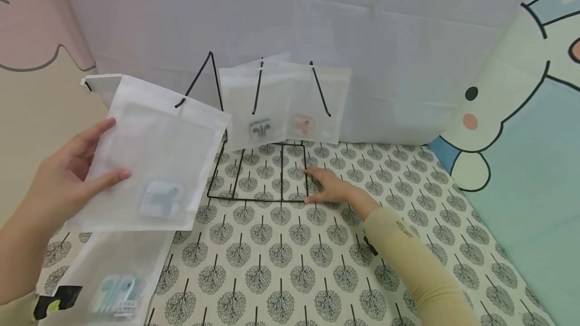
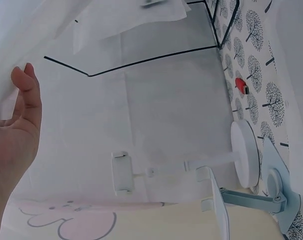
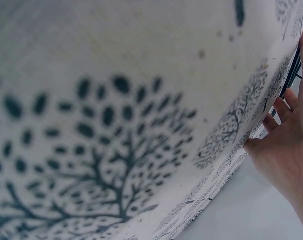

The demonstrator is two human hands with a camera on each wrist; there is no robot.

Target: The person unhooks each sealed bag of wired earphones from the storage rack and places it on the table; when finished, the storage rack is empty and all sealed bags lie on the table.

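My left hand [image 1: 68, 175] pinches a white translucent zip pouch [image 1: 149, 155], thumb in front, with earphones in a clear case [image 1: 162, 198] showing through. At the pouch's upper edge, the bent tip of a left hook [image 1: 180, 102] on a black wire display rack [image 1: 258, 199] shows in front. Two similar pouches hang from the other hooks: one with dark earphones [image 1: 260, 129], one with red earphones [image 1: 302, 124]. Low at the right side of the rack's base, my right hand [image 1: 333, 186] touches the wire with spread thumb and fingers. The right wrist view shows its fingertips [image 3: 270, 122] by the wire.
Another pouch [image 1: 136, 250] with pale teal earphones lies at lower left on the tree-print cloth [image 1: 281, 275]. The left wrist view shows a white phone stand [image 2: 245, 155], a light blue stand [image 2: 276, 190] and a small red object [image 2: 241, 85]. A white curtain [image 1: 385, 64] hangs behind.
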